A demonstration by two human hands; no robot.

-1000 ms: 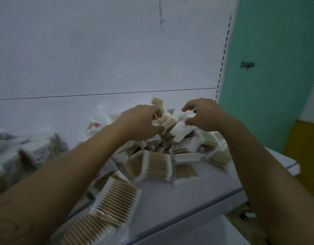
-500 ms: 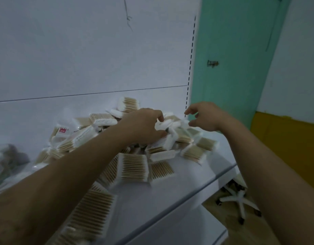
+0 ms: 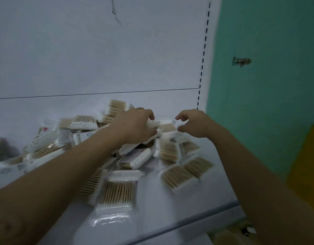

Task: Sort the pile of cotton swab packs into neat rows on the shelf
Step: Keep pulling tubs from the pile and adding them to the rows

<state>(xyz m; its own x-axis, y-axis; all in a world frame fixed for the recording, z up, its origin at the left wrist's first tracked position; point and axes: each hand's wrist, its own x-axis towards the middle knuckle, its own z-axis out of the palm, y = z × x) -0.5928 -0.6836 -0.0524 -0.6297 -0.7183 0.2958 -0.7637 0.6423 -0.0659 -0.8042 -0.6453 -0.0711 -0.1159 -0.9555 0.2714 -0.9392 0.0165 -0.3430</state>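
Note:
A loose pile of clear cotton swab packs (image 3: pixel 127 160) with wooden sticks and white tips lies across the white shelf (image 3: pixel 197 209). My left hand (image 3: pixel 133 126) rests palm down on top of the pile, fingers curled over a pack (image 3: pixel 163 128) near the back. My right hand (image 3: pixel 193 123) hovers just right of that pack with thumb and fingers apart, holding nothing. One pack (image 3: pixel 117 193) lies flat near the front, and two more (image 3: pixel 186 172) lie at the right of the pile.
The white back panel (image 3: pixel 99 50) rises behind the shelf, with a slotted upright (image 3: pixel 203 57) at its right end. A green wall (image 3: pixel 258 85) stands further right. Blurred wrapped goods (image 3: pixel 2 149) sit at the far left. The shelf's front edge (image 3: pixel 188 225) runs diagonally below.
My left hand has shifted slightly over the pile top and closed on a pack. My right hand stays open beside it. The view has swung back left.

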